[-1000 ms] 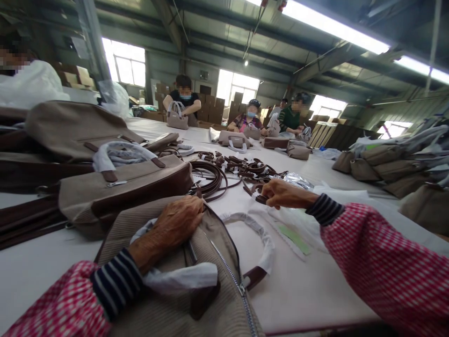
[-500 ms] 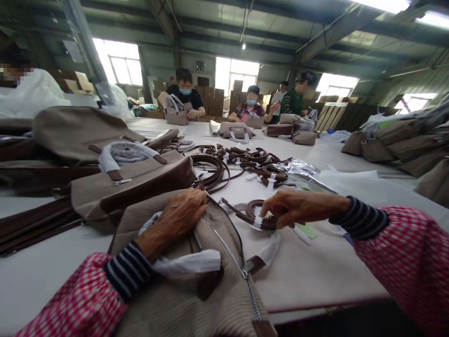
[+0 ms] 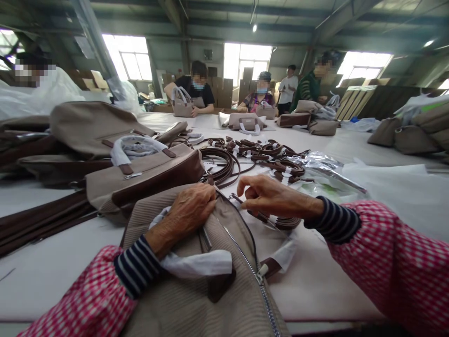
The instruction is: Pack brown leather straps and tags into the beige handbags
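A beige ribbed handbag (image 3: pixel 196 299) with a zip lies on the table right in front of me, its handles wrapped in white paper. My left hand (image 3: pixel 187 210) rests closed on the bag's top edge, fingers curled over it. My right hand (image 3: pixel 270 196) is beside it, fingers pinched on the clip end of a coiled brown strap (image 3: pixel 286 221) that lies partly under the wrist. Both sleeves are pink check with striped cuffs.
More beige handbags (image 3: pixel 140 175) are stacked at the left. A heap of coiled brown straps (image 3: pixel 259 152) and clear plastic bags (image 3: pixel 315 164) lie mid-table. Several people work on bags at the far end. More bags are piled at the right (image 3: pixel 407 135).
My right hand drew a coiled strap from the heap toward me and now holds its end at the bag's edge, close to my left hand. The left hand stayed put.
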`<state>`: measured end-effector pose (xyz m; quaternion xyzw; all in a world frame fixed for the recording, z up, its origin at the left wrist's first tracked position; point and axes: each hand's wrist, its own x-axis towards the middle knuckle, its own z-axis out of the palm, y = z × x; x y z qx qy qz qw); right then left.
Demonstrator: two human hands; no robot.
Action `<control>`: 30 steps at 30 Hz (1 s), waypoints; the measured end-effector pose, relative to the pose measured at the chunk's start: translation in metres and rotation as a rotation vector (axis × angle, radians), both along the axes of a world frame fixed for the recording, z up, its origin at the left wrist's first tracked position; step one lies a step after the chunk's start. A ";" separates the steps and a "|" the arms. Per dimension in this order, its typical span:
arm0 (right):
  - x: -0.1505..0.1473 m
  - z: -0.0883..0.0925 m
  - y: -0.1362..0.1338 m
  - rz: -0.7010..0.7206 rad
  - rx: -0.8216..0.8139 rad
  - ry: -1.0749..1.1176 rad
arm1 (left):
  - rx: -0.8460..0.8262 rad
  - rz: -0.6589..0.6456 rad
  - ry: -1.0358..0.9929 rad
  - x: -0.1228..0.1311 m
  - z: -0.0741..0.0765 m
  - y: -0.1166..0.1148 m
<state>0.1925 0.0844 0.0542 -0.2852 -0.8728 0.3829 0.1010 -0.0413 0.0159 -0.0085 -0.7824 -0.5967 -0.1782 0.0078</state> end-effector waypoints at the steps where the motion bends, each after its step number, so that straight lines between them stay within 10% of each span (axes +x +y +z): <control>1: -0.001 -0.002 -0.002 -0.010 -0.010 -0.007 | 0.007 -0.002 -0.001 0.000 0.000 0.000; 11: -0.023 -0.007 0.011 -0.091 -0.005 -0.186 | 0.060 -0.018 0.020 -0.004 -0.006 0.001; 21: -0.048 -0.009 0.018 -0.035 0.598 -0.520 | 0.054 0.016 0.013 -0.008 -0.004 -0.002; 30: -0.010 -0.011 -0.016 0.084 0.829 -0.284 | -0.134 0.132 -0.169 -0.004 0.021 -0.003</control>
